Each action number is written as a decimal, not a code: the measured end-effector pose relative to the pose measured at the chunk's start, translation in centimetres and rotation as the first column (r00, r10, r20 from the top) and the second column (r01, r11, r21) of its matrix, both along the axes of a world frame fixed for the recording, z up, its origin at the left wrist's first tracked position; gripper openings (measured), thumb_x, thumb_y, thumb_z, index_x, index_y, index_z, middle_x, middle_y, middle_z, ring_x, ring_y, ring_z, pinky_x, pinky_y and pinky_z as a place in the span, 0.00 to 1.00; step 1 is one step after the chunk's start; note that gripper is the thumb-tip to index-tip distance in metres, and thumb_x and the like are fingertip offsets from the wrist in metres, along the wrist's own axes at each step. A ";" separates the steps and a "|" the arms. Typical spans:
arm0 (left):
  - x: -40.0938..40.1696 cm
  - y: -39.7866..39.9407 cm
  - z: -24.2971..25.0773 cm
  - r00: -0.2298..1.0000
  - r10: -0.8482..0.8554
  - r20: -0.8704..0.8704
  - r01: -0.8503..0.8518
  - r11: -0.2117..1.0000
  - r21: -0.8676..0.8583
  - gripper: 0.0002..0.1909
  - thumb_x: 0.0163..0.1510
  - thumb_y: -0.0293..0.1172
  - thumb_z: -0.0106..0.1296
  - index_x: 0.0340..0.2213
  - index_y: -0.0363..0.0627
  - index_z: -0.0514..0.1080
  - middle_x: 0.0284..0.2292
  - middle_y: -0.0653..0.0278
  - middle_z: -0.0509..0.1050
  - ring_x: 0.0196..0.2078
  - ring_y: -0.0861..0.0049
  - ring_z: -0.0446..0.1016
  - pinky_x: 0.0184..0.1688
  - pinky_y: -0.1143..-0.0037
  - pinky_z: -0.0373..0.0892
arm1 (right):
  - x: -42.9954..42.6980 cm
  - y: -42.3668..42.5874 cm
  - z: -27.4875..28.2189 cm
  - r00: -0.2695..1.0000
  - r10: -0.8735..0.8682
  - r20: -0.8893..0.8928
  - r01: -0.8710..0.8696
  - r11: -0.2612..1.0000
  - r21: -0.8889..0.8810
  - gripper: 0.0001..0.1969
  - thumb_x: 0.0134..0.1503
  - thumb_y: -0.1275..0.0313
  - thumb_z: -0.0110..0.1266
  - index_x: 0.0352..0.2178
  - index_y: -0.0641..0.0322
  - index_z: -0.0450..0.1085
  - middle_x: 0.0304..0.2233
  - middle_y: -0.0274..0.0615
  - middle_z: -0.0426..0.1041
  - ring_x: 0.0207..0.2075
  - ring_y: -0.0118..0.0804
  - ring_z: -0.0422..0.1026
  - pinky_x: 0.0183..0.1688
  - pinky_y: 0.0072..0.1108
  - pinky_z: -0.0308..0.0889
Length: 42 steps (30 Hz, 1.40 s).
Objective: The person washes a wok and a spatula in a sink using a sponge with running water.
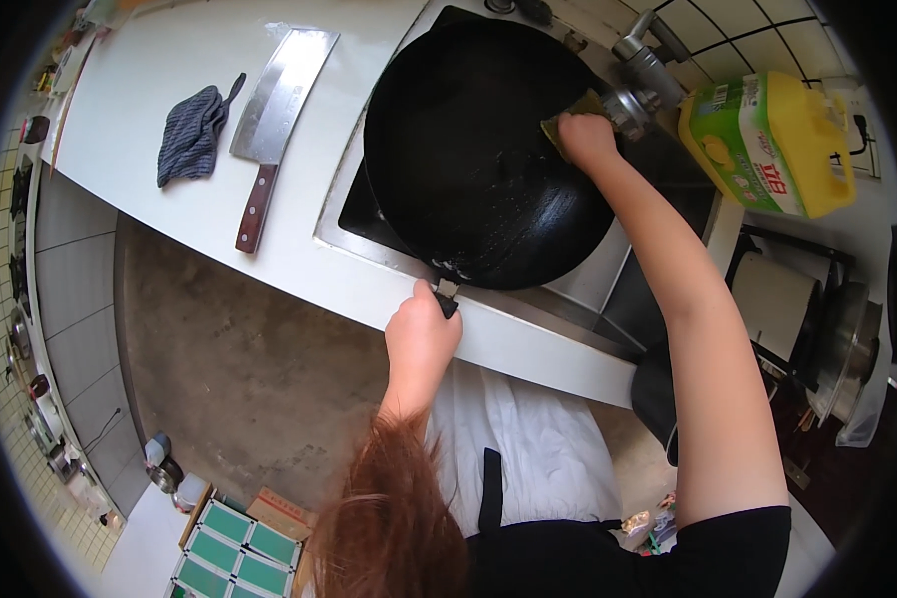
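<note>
A large black wok (pixel 478 157) rests over the stainless steel sink (pixel 374 254), its inside wet, with small suds near the handle. My left hand (pixel 422 329) grips the wok's handle (pixel 446 297) at the counter's front edge. In my right hand (pixel 587 138) is a yellow-green scouring pad (pixel 589 103), held at the wok's far right rim. The fingers of that hand are partly hidden behind its back. Just beyond it stands the metal faucet (pixel 646 63).
A cleaver (pixel 288 97) and a folded dark grey cloth (pixel 193 138) lie on the white counter (pixel 134 45) to the left. On the right are a yellow detergent jug (pixel 770 146) and a rack with a cutting board (pixel 774 299). A dark bin (pixel 652 392) stands below the counter edge.
</note>
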State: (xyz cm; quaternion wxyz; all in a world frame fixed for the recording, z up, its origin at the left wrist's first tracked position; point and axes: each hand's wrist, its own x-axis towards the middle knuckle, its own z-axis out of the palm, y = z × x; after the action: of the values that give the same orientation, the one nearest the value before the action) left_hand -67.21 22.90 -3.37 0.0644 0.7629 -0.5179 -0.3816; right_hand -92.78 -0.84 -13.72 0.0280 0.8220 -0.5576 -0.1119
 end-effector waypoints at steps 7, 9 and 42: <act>1.1 0.7 -0.2 0.999 0.010 0.047 -0.011 1.000 0.013 0.14 0.39 0.29 0.49 0.29 0.33 0.65 0.21 0.45 0.71 0.26 0.50 0.70 0.30 0.63 0.67 | 13.8 10.4 1.0 0.925 -0.205 0.321 0.014 0.861 0.508 0.14 0.47 0.64 0.44 0.25 0.64 0.71 0.25 0.50 0.73 0.27 0.48 0.72 0.31 0.36 0.67; 1.2 0.8 -0.3 0.997 -0.011 0.078 0.014 0.999 -0.041 0.12 0.39 0.29 0.50 0.26 0.33 0.63 0.20 0.46 0.71 0.24 0.50 0.70 0.28 0.62 0.67 | 18.0 11.8 1.7 0.794 -0.134 0.593 -0.207 0.858 0.471 0.14 0.48 0.64 0.43 0.24 0.65 0.69 0.23 0.53 0.71 0.26 0.51 0.71 0.31 0.37 0.66; 0.4 -0.1 0.2 1.000 -0.004 0.006 0.004 0.998 0.060 0.16 0.38 0.31 0.51 0.30 0.33 0.65 0.21 0.46 0.71 0.26 0.51 0.70 0.30 0.63 0.67 | 0.2 -4.2 -8.8 0.531 -0.498 0.686 0.580 0.804 0.135 0.15 0.52 0.63 0.45 0.29 0.68 0.70 0.23 0.48 0.72 0.27 0.44 0.71 0.32 0.31 0.65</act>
State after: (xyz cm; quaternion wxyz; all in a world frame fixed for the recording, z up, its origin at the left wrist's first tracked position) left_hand -66.82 22.82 -3.17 0.0389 0.7645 -0.5080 -0.3949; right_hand -92.56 -5.01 -22.47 -0.1732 0.5860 -0.7571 0.2312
